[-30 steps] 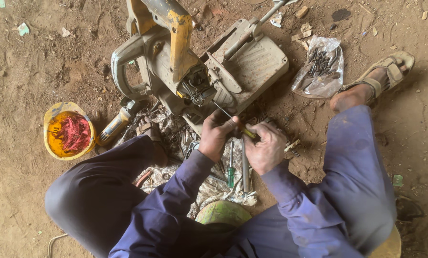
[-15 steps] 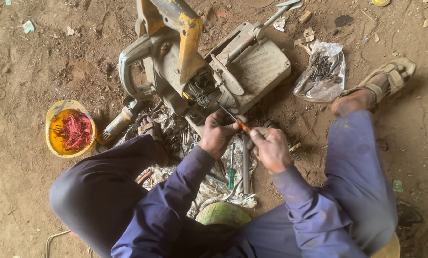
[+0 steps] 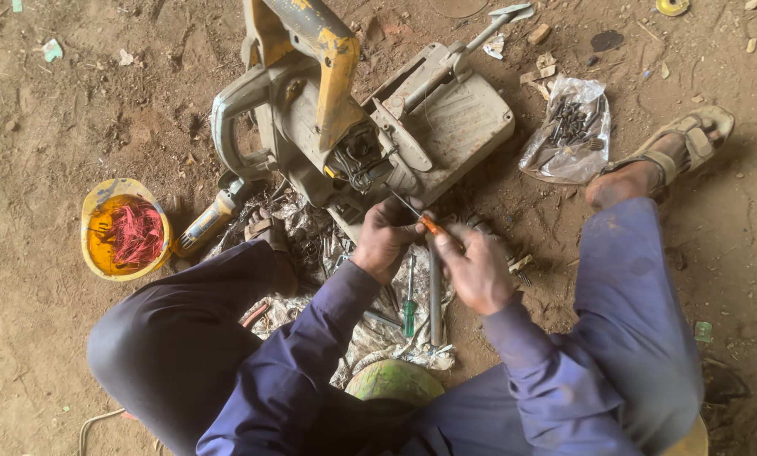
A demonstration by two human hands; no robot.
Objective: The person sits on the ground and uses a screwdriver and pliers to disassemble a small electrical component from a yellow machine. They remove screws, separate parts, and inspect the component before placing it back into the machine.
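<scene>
Seen from above, we find our left hand [image 3: 384,239] and right hand [image 3: 478,268] closed together on a thin orange-handled screwdriver [image 3: 426,223] at frame centre, its tip aimed toward 11 o'clock into the wiring of the grey and yellow power saw [image 3: 370,127] lying on the dirt floor [image 3: 40,355]. Compared with half a second ago, both hands sit slightly closer to the saw. A yellow bowl [image 3: 100,203] lies at 9 o'clock, a bag of screws [image 3: 568,127] at 2 o'clock.
</scene>
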